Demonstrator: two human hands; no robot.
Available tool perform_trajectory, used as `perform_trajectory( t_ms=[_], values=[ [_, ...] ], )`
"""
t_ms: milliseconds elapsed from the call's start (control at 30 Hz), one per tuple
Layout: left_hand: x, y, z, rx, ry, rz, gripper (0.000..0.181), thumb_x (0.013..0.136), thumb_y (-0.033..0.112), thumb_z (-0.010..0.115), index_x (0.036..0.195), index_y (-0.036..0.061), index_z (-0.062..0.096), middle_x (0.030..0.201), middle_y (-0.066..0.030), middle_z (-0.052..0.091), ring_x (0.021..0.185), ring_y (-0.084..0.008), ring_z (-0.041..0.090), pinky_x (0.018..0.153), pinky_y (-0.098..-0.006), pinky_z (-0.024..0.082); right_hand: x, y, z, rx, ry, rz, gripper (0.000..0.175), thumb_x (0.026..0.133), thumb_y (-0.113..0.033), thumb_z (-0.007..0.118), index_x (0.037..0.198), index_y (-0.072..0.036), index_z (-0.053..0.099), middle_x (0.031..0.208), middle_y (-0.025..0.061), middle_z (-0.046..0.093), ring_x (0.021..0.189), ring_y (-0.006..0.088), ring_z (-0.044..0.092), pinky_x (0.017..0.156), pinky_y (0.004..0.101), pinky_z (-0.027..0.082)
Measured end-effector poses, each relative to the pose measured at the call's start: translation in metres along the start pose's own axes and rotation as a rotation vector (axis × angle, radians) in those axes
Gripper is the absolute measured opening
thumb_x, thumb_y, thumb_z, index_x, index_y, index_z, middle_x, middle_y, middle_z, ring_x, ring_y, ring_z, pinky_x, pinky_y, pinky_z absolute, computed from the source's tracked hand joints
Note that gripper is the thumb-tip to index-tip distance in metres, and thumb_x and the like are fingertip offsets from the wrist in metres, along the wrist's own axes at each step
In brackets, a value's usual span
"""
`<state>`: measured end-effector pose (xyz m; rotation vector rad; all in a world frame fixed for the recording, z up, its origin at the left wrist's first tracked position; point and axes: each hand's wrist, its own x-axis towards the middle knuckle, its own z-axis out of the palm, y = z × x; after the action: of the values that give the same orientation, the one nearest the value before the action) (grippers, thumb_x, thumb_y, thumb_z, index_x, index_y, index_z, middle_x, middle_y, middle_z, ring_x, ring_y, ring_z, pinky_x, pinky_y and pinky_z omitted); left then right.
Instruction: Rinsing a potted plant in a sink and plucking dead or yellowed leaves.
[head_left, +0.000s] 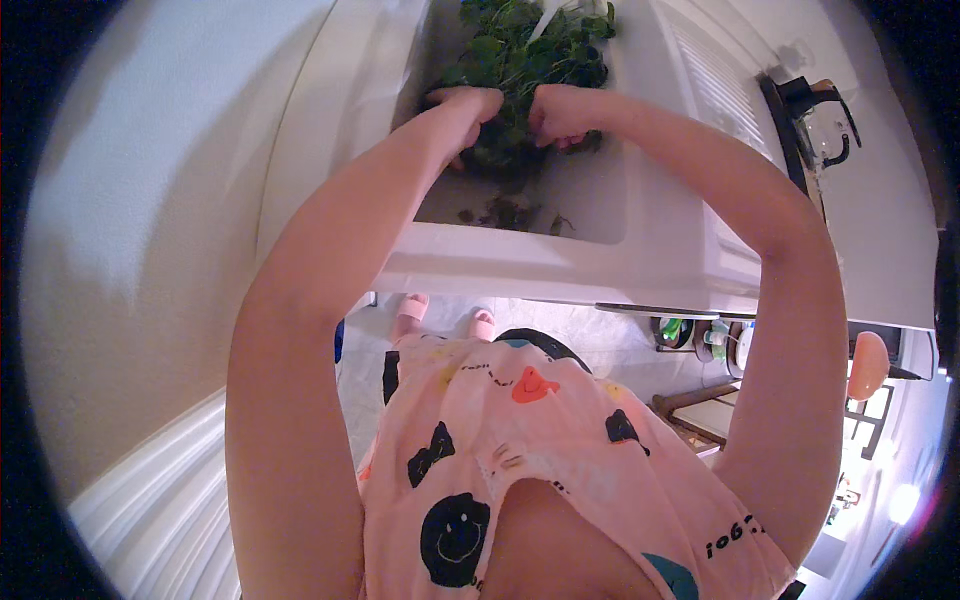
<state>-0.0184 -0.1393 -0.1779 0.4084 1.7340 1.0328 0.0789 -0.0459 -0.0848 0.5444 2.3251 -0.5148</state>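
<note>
A large heap of leafy greens (517, 60) with thin stems lies in a white sink basin (585, 199). My left hand (469, 112) is at the left side of the heap, its fingers curled down and partly hidden among the dark leaves. At the right side, my right hand (559, 116) is closed in a loose fist against the greens; whether stems are inside it I cannot tell. Dark plant scraps (510, 214) lie on the basin floor near its front wall. A pale strip, perhaps the tap, crosses the top of the heap.
The basin has a broad white front rim (525, 262). To the right is a ribbed drainboard (716, 86), with a glass pot with a black handle (821, 124) beyond it. A wall (172, 150) rises at the left. Below, pink slippers (484, 324) show on the floor.
</note>
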Motion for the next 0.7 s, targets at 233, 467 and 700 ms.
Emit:
perform_trajectory(
  t_ms=[233, 467, 700],
  values=[
    [0.01, 0.0, 0.0, -0.006, 0.094, -0.084, 0.059, 0.075, 0.033, 0.05, 0.12, 0.0017, 0.027, 0.115, -0.0147, 0.036, 0.092, -0.0358, 0.048, 0.06, -0.0542, 0.045, 0.002, 0.01, -0.011, 0.522, 0.021, 0.06, 0.015, 0.072, -0.01, 0.061, 0.084, -0.002, 0.063, 0.067, 0.0041, 0.06, 0.056, 0.011, 0.058, 0.044, 0.0228, 0.046],
    [0.015, 0.007, -0.01, 0.0, 0.014, -0.297, 0.089, 0.074, 0.028, 0.054, 0.135, 0.0011, -0.005, 0.141, -0.0186, 0.005, 0.115, -0.0469, 0.033, 0.071, -0.0627, 0.043, -0.011, 0.016, -0.021, 0.252, 0.113, 0.153, 0.009, 0.072, -0.005, 0.055, 0.077, -0.002, 0.062, 0.067, 0.0075, 0.062, 0.055, 0.0146, 0.061, 0.045, 0.0268, 0.049],
    [0.004, 0.0, -0.026, -0.087, -0.223, -0.05, 0.089, 0.074, 0.029, 0.052, 0.135, -0.0003, -0.005, 0.14, -0.0203, 0.007, 0.112, -0.048, 0.035, 0.069, -0.0636, 0.043, 0.0, 0.015, -0.021, -0.179, 0.504, -0.119, 0.012, 0.068, -0.009, 0.053, 0.068, -0.001, 0.063, 0.06, 0.0129, 0.062, 0.054, 0.0194, 0.063, 0.053, 0.033, 0.051]
  ],
)
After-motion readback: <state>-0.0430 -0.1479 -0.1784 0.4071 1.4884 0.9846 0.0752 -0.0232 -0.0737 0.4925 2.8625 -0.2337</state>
